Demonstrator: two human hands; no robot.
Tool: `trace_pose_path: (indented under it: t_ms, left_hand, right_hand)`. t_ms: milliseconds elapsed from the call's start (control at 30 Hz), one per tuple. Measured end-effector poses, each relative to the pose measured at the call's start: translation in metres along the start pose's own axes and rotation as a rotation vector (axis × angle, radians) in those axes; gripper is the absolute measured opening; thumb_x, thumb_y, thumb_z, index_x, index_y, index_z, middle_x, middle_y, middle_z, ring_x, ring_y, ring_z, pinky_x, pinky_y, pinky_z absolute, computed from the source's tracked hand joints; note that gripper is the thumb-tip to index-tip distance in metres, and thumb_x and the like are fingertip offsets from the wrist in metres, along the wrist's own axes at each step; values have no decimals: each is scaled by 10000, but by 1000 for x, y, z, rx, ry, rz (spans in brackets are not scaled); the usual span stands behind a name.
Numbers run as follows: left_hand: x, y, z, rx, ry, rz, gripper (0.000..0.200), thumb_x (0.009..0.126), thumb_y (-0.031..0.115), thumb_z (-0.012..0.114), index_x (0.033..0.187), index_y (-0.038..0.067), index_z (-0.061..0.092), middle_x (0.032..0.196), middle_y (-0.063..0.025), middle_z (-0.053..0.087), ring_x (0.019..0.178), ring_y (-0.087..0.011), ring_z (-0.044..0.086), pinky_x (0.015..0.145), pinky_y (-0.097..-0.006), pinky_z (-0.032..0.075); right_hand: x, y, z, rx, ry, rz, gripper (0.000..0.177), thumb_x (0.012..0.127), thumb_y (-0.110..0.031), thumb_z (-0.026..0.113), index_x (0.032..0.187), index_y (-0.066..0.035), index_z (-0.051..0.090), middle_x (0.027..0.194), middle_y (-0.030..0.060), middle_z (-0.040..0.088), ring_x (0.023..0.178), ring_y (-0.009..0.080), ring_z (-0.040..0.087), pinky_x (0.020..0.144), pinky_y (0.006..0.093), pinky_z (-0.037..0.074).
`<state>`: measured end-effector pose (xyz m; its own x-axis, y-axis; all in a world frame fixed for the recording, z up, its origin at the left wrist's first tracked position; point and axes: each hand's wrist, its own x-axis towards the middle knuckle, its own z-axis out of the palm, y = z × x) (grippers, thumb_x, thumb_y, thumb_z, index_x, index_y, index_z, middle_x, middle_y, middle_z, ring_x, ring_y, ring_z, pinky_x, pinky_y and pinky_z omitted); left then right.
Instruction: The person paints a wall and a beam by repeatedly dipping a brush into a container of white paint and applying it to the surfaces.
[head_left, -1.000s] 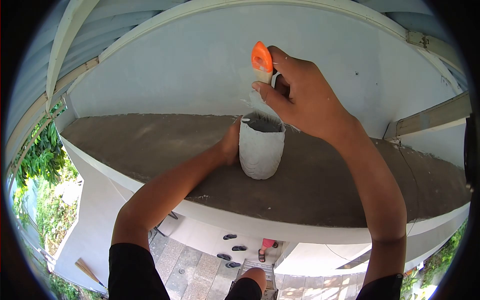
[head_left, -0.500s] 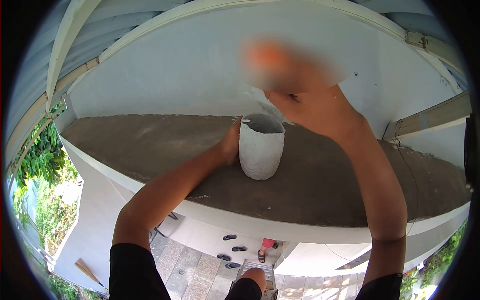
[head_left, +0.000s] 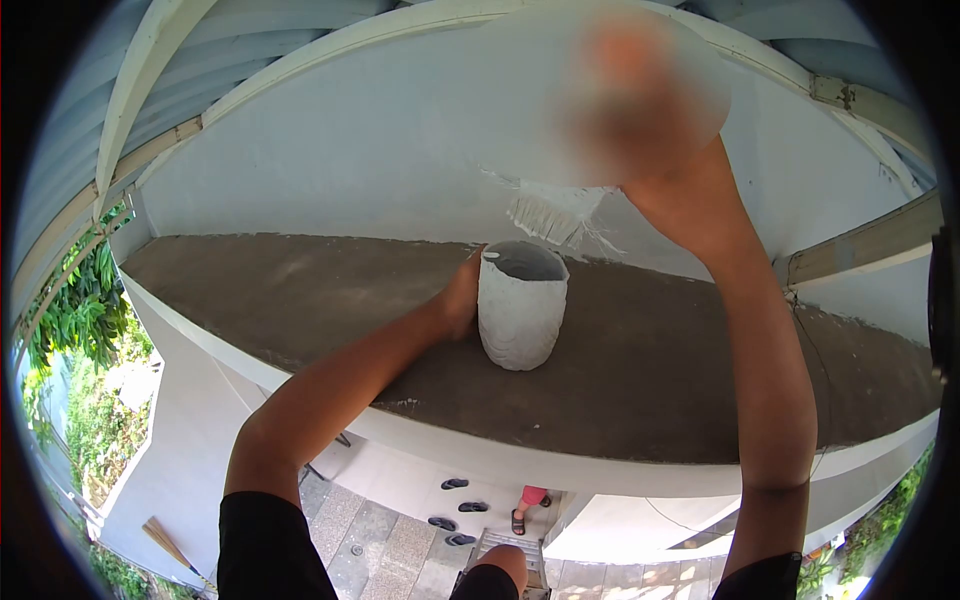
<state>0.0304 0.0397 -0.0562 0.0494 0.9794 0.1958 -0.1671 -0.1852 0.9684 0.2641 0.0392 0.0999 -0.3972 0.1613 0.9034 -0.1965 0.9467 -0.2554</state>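
While left hand (head_left: 462,297) clasps container (head_left: 522,322) | right hand (head_left: 655,125) holds brush (head_left: 556,212)

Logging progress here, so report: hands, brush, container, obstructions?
Left hand against the container. Right hand holding brush, bristles outside the container. Blur hides the grip; no obstruction visible.

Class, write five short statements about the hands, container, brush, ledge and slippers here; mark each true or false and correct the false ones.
1. The left hand is at the side of the white container. True.
2. The container's mouth faces down. False: it faces up.
3. The brush bristles are inside the container. False: they show outside it.
4. The right hand is partly blurred. True.
5. The slippers lie on the ledge. False: they lie on the floor below.
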Motion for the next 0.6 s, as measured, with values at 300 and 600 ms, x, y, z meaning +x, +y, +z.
trace_pose_path:
  t_ms: [300,600]
  left_hand:
    - [14,-6,-33,-157,22,-149,670,1007,584,314,1383,97,579,1363,-117,626,1270,-318,586,1113,-504,428]
    - [16,18,-24,-2,85,-110,720,1032,626,275,1379,47,528,1369,-131,605,1253,-277,574,1086,-441,414]
  right_hand:
    - [10,14,-46,-124,60,69,280,919,-177,721,1049,37,595,854,90,659,638,130,653,616,292,549]
    - [-27,111,-190,560,878,412,257,960,-127,584,1097,73,498,1071,207,576,994,301,655,855,410,636]
